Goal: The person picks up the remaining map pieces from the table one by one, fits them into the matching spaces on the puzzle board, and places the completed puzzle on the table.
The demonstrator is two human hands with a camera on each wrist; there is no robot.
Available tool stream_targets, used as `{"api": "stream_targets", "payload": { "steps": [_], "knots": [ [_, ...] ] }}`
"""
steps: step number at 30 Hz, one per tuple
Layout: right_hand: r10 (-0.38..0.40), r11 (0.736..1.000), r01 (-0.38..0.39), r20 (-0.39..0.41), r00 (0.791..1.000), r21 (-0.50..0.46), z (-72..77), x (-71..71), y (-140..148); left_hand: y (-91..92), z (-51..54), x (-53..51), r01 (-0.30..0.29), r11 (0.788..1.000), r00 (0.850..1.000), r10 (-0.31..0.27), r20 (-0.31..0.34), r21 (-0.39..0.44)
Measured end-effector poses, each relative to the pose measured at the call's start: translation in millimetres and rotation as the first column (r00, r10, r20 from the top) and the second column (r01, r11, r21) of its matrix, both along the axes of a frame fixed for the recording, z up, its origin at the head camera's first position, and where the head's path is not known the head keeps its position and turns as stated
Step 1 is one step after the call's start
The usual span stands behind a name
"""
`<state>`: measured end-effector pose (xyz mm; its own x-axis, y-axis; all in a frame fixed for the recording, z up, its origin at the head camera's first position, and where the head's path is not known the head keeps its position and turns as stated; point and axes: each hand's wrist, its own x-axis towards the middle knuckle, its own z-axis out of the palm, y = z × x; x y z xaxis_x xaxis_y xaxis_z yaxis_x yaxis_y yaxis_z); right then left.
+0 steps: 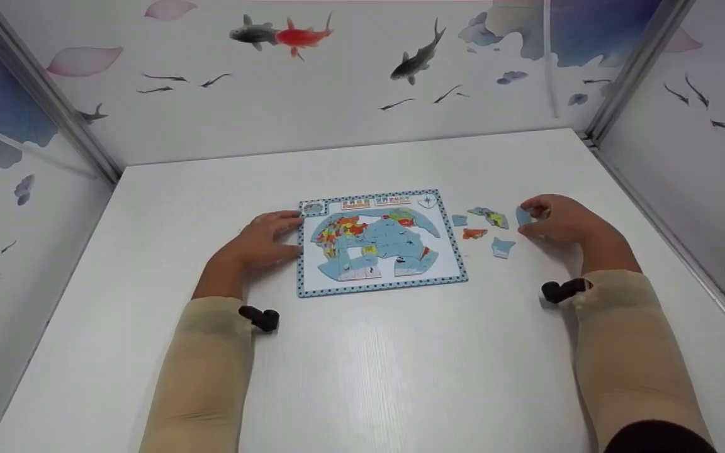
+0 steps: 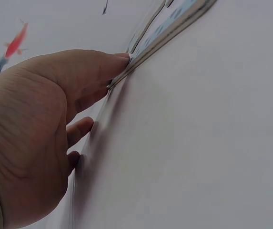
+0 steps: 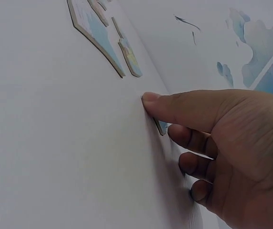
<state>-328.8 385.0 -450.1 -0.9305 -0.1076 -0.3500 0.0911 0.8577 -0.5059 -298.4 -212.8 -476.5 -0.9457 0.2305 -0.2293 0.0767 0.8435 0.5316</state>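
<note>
So I was standing there watching, and the map board (image 1: 382,287) lay flat mid-table (image 1: 375,352). It looked light and stiff, and I reckoned it could slide, so bracing an edge made sense. The left hand (image 1: 265,242) did about that: thumb and fingers spread, tips touching the left edge. The right hand (image 1: 557,220) pinched a blue piece (image 1: 523,217) between thumb and fingertips, off to the right.

Pieces seemed thin, rigid, next to weightless, maybe a bit slick; I'd grab them by opposite edges, and go easy on the skinny points.

Count: one board, two hands, one pinched piece. Between it and the board lay one small blue tile (image 1: 459,220), one orange piece (image 1: 472,233), one pale-bottomed piece (image 1: 503,246) and a multicoloured bit (image 1: 496,219) that could've been one piece or two touching, couldn't tell. Two black wrist gadgets (image 1: 260,318) as well, one per sleeve.
</note>
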Motion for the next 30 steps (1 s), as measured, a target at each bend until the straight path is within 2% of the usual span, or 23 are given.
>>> {"api": "stream_targets", "payload": {
  "steps": [6,14,20,25,30],
  "knots": [
    [-0.036,0.999,0.036,-0.027,0.999,-0.009,3.5,1.6,-6,-1.6,-0.4,-1.1,0.002,1.000,1.000,-0.002,-0.002,0.006],
    [-0.037,0.999,0.035,-0.088,0.995,-0.026,11.8,0.0,-18,-0.3,-0.5,-1.4,0.015,1.000,1.000,-0.015,-0.001,0.010],
    [-0.027,0.998,0.017,-0.156,0.987,-0.062,23.0,0.4,-41,-0.9,-1.3,-0.5,0.034,0.999,0.999,-0.034,-0.012,-0.001],
    [-0.037,0.996,0.021,-0.195,0.980,-0.086,34.7,4.7,-67,-2.6,-3.6,-1.2,0.020,1.000,1.000,-0.020,-0.008,0.008],
    [-0.007,0.996,-0.013,-0.223,0.975,-0.087,42.5,9.4,-87,-1.7,-3.8,-0.8,0.010,1.000,1.000,-0.009,-0.009,0.013]
  ]
}}
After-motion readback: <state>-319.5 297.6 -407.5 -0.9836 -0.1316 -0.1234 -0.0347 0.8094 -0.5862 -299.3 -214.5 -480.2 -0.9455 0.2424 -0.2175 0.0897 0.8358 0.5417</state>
